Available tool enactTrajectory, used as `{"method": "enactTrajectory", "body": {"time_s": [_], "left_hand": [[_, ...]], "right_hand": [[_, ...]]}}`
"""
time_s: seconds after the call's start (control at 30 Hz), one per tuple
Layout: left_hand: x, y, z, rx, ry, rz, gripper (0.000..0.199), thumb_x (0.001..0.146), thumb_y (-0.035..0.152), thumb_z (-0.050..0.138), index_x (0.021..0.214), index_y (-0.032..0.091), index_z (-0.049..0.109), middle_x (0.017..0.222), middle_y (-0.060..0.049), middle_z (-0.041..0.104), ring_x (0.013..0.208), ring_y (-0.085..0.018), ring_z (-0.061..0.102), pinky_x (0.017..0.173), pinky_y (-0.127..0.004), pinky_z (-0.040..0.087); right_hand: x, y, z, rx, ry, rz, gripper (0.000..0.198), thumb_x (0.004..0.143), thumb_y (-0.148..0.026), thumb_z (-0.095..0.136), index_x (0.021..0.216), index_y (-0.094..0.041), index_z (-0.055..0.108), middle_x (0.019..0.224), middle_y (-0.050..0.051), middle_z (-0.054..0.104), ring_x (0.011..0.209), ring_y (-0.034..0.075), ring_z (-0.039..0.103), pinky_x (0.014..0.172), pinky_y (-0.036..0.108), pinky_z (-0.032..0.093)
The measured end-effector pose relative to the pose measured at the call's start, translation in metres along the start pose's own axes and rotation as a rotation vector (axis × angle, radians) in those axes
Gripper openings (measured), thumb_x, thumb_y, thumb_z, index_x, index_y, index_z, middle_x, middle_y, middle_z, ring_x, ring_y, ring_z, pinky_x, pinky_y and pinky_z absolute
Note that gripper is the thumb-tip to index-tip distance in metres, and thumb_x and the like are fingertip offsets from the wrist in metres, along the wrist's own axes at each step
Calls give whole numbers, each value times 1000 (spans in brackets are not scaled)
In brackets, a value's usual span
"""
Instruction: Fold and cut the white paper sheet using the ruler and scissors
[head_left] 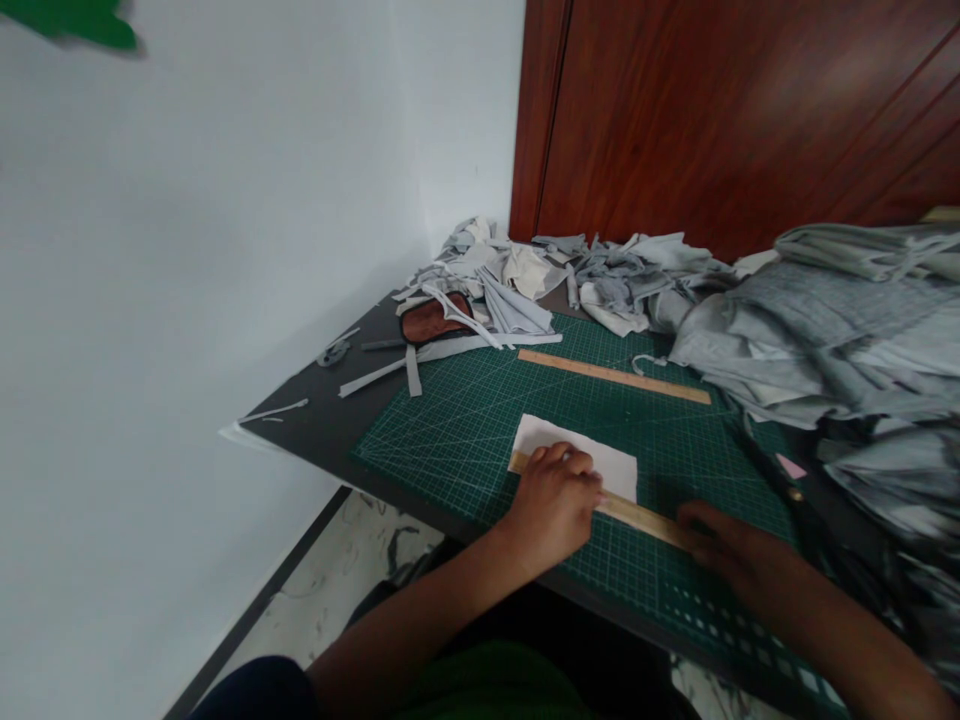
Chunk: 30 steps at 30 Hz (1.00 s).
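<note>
A white piece of cloth (615,470) lies on the green cutting mat (435,450), near its front edge. Across the lower part of the cloth runs a wooden ruler (637,517), which extends past the cloth to the right. My left hand (555,500) is closed over the ruler, fingers bent and pressing down on it and the cloth. At the ruler's right end, my right hand (724,548) has its fingers closed around it. That end is hidden by the hand, which looks slightly blurred.
A second wooden ruler (615,376) lies farther back on the mat. Fabric scraps (517,280) and a brown pouch-like piece (435,318) are at the back left. Grey cloth (840,310) is heaped at the right, beside dark scissors-like handles (817,530). A white wall (225,250) borders the left.
</note>
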<state>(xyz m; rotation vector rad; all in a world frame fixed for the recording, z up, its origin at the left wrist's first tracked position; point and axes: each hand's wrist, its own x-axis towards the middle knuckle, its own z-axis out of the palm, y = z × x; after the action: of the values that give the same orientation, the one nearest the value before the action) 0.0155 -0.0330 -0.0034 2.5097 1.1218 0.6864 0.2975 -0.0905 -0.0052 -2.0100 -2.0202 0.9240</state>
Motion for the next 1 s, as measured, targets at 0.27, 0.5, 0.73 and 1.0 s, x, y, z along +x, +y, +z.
{"method": "enactTrajectory", "body": {"time_s": [0.27, 0.5, 0.73, 1.0], "left_hand": [[1, 0, -2, -13, -18, 1, 6, 93, 22, 68, 95, 19, 73, 100, -5, 70, 110, -25, 58, 88, -41, 44], [2, 2, -5, -9, -27, -1, 7, 91, 21, 70, 96, 17, 74, 99, -6, 69, 108, -26, 59, 86, -40, 45], [1, -1, 1, -53, -5, -14, 6, 92, 20, 70, 97, 19, 74, 101, -5, 69, 110, -25, 58, 88, -41, 45], [1, -2, 1, -109, 1, -11, 6, 92, 17, 68, 95, 19, 73, 102, -5, 69, 111, -25, 57, 89, -40, 44]], "right_hand": [[-4, -20, -6, 23, -8, 11, 29, 83, -34, 50, 105, -33, 68, 110, 3, 81, 104, 30, 75, 88, 37, 58], [-3, -10, 0, 31, 18, -5, 29, 85, -36, 50, 108, -32, 68, 114, 4, 80, 108, 30, 74, 92, 38, 57], [-3, -8, 2, 14, 35, -10, 30, 85, -35, 50, 110, -32, 67, 109, 4, 80, 103, 29, 75, 88, 36, 57], [-5, -10, 3, 27, 44, -26, 27, 86, -35, 50, 109, -33, 64, 110, 4, 79, 104, 30, 74, 91, 39, 56]]}}
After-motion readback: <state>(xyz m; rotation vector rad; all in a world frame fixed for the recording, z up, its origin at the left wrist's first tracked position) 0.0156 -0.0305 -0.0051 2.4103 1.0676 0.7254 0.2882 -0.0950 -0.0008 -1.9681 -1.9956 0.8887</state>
